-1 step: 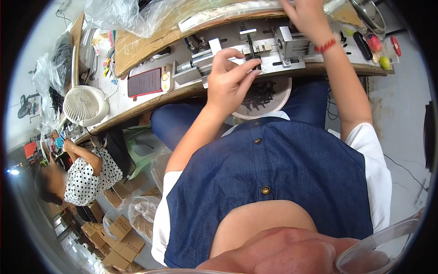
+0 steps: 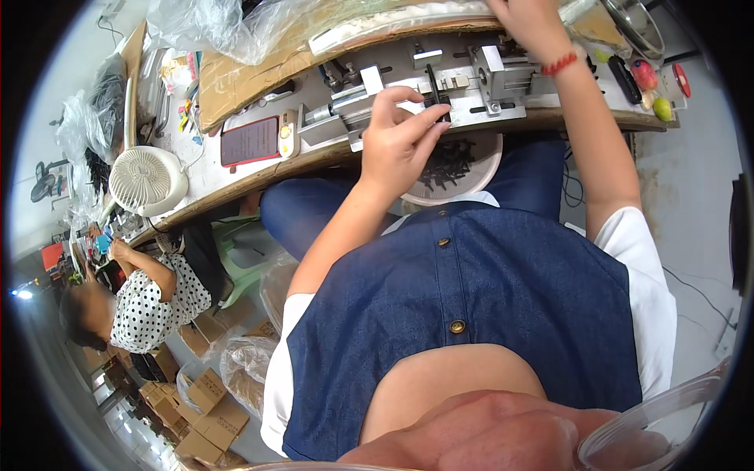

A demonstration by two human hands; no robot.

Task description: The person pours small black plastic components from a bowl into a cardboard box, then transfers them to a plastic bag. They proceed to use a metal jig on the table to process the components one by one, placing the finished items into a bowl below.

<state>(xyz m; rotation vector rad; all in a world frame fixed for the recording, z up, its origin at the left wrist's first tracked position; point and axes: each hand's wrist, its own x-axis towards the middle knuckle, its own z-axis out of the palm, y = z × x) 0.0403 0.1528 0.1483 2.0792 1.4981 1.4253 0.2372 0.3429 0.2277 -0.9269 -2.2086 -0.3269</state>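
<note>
My left hand (image 2: 400,137) is at the front of a metal clamping fixture (image 2: 491,82) on the bench, thumb and fingers pinched at the lower end of a thin black strip (image 2: 431,80). The strip stands across the middle of the fixture, between its two metal side blocks. Up at the top edge of the view is my right hand (image 2: 532,27), past the fixture's right block. Its fingers are partly cut off, so I cannot tell what they touch. Below the bench edge, a pale round tub (image 2: 491,161) holds many small black pieces (image 2: 449,165).
A phone (image 2: 250,142) and a small white-and-orange device (image 2: 288,135) lie left of the fixture. A white fan (image 2: 148,180) stands further left. Cardboard (image 2: 243,74) and clear plastic (image 2: 196,27) lie behind. Another person (image 2: 149,302) works at the left.
My left hand has shifted very slightly to the right. The right hand has also moved a little to the right, near the top edge.
</note>
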